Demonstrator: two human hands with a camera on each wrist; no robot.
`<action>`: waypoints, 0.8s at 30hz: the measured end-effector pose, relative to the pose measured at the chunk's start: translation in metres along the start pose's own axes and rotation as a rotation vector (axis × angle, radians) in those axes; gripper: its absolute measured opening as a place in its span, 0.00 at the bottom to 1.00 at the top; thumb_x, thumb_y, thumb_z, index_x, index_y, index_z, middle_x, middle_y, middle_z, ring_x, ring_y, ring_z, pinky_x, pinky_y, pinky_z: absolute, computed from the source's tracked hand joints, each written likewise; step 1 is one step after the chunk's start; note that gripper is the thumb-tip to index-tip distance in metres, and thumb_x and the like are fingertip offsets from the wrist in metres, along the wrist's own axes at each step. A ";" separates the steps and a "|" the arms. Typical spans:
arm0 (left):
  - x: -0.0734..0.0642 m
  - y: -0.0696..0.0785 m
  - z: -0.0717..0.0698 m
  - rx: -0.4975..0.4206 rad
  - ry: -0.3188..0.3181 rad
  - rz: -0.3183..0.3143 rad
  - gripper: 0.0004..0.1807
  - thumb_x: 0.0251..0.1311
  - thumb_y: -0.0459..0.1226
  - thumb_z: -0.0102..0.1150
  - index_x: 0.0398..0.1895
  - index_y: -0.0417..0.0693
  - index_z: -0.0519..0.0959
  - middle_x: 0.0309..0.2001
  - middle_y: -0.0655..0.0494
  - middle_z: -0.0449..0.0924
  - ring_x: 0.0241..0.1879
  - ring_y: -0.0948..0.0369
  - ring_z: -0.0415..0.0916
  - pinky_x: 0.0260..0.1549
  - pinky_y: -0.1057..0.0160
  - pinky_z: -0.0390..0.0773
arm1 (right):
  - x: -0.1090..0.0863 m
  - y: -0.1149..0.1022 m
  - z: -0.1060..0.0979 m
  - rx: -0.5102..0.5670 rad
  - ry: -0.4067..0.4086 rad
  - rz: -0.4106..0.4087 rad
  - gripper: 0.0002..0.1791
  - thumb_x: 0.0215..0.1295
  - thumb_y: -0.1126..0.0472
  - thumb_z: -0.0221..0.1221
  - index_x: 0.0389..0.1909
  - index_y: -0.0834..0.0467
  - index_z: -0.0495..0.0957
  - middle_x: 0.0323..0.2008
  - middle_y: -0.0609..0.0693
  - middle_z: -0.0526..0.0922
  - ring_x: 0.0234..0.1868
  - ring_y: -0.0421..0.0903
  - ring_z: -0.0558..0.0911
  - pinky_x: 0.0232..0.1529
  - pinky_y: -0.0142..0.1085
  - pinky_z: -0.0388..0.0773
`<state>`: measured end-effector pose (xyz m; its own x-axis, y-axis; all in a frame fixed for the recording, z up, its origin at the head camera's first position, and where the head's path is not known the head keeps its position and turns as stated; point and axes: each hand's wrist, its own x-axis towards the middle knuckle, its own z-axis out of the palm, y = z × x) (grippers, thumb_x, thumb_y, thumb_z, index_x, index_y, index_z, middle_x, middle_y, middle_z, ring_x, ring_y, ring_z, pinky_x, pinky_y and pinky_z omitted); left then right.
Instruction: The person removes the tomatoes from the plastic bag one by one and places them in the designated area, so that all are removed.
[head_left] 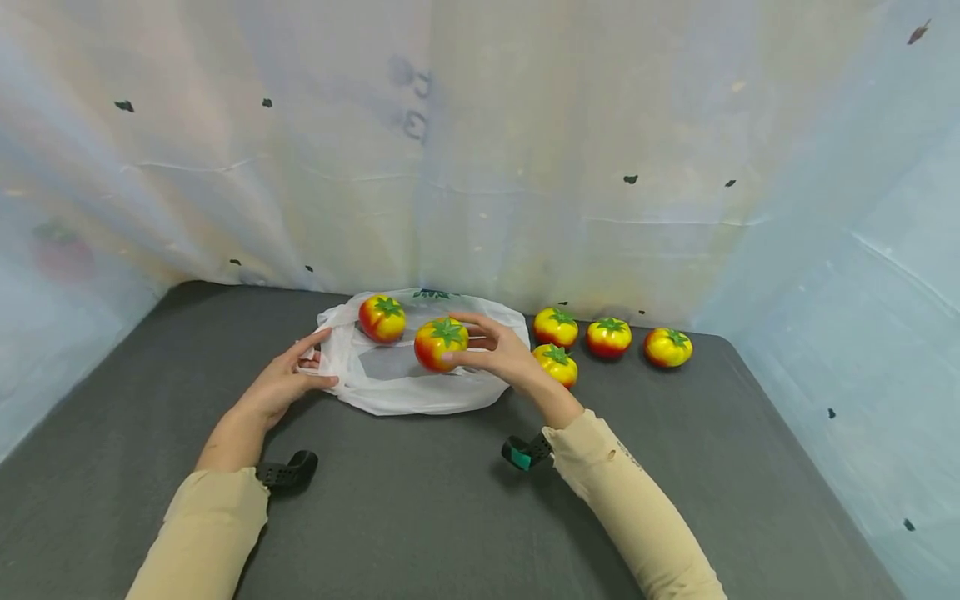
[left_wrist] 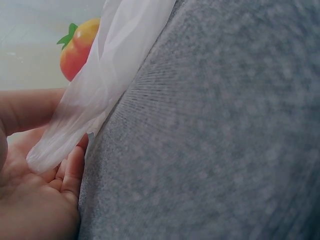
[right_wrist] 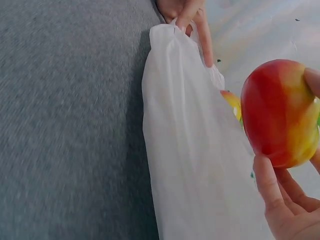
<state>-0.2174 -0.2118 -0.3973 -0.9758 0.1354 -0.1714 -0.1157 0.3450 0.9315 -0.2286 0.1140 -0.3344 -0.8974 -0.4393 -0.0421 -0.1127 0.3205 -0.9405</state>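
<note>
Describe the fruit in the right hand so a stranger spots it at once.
On the dark table, find the white plastic bag. Over its open mouth, the right hand holds a red-and-yellow fruit with a green top. Neighbouring fruits look alike, but only this one is held.

Before you, a pale translucent rear sheet (head_left: 510,125) fills the upper frame, faintly tinted peach and green. At its upper centre you see blurred letter-like marks (head_left: 415,125); small dark flecks (head_left: 124,106) dot it from upper left to middle right. A brownish fleck (head_left: 918,32) lies at the upper right corner. To your left, a bluish left sheet (head_left: 45,358) bears a faint reddish blotch (head_left: 62,254) with a greenish top; to your right, a pale blue right sheet (head_left: 847,333) shows a slanting crease (head_left: 907,271). Below, your dark grey tabletop (head_left: 420,500) spans the lower frame.
</note>
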 end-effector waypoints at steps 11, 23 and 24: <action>-0.001 0.000 -0.001 0.014 -0.009 0.000 0.49 0.57 0.34 0.63 0.77 0.55 0.45 0.64 0.35 0.49 0.58 0.45 0.50 0.52 0.50 0.62 | -0.013 0.001 -0.020 -0.029 0.062 0.037 0.32 0.59 0.57 0.65 0.65 0.45 0.69 0.65 0.51 0.67 0.62 0.54 0.71 0.57 0.47 0.73; 0.000 -0.001 -0.001 0.017 -0.001 -0.006 0.49 0.57 0.34 0.64 0.77 0.55 0.46 0.59 0.40 0.52 0.55 0.48 0.51 0.45 0.56 0.62 | -0.025 0.005 -0.037 -0.020 0.094 0.063 0.33 0.58 0.54 0.66 0.65 0.43 0.68 0.65 0.48 0.67 0.63 0.53 0.70 0.59 0.47 0.72; 0.000 -0.001 -0.001 0.019 0.000 -0.006 0.49 0.57 0.34 0.64 0.77 0.55 0.46 0.58 0.40 0.52 0.55 0.48 0.51 0.44 0.57 0.62 | -0.027 0.005 -0.039 -0.026 0.102 0.069 0.33 0.58 0.54 0.66 0.65 0.43 0.68 0.65 0.48 0.66 0.63 0.52 0.70 0.59 0.47 0.71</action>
<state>-0.2179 -0.2132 -0.3983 -0.9752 0.1330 -0.1769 -0.1180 0.3635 0.9241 -0.2218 0.1607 -0.3251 -0.9420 -0.3281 -0.0702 -0.0595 0.3691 -0.9275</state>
